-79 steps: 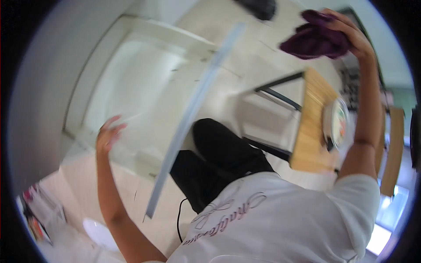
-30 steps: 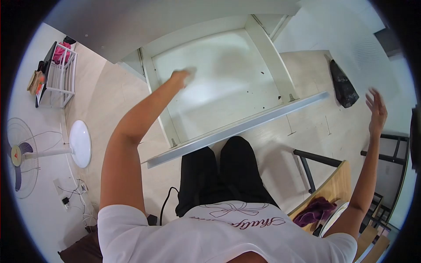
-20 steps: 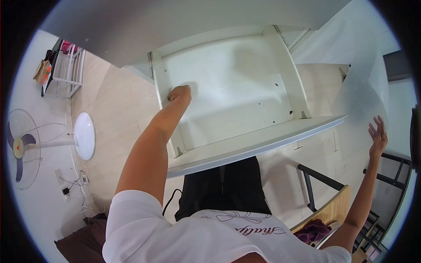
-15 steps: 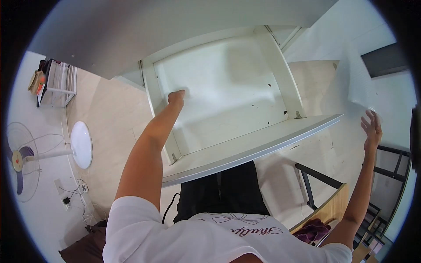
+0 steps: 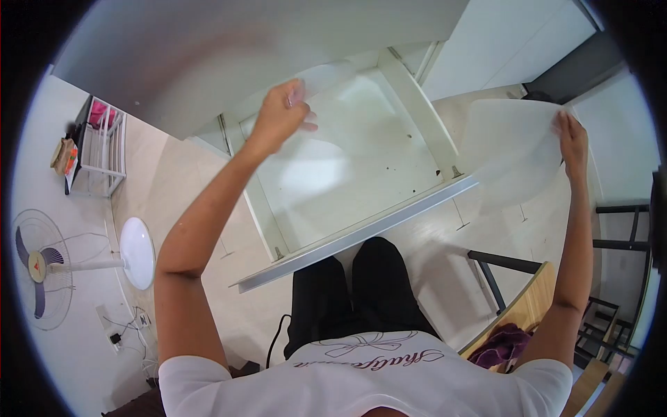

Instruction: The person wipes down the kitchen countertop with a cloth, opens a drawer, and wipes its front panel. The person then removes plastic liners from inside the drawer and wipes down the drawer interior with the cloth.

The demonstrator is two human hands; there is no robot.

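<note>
Over the far left part of the drawer [image 5: 389, 149], my left hand [image 5: 281, 115] is raised with its fingers curled in. Motion smears the fingertips, and a faint pale curved shape shows beside them; I cannot make out what they hold. To the right of the drawer, my right hand [image 5: 572, 142] pinches the edge of a translucent white plastic sheet [image 5: 511, 142]. The sheet bends and hangs in the air over the floor. Several small dark specks lie on the white drawer bottom near its right side.
The grey cabinet [image 5: 229, 62] rises behind the pulled-out drawer. A fan [image 5: 42, 267] and a white rack [image 5: 104, 149] stand at the left. A wooden chair [image 5: 531, 299] with a purple cloth [image 5: 501, 345] is close on my right. Cables [image 5: 132, 323] run along the left wall.
My left hand has lifted off the drawer bottom and moved toward the cabinet. My right hand has risen and now grips the sheet, which has swung lower and nearer the drawer.
</note>
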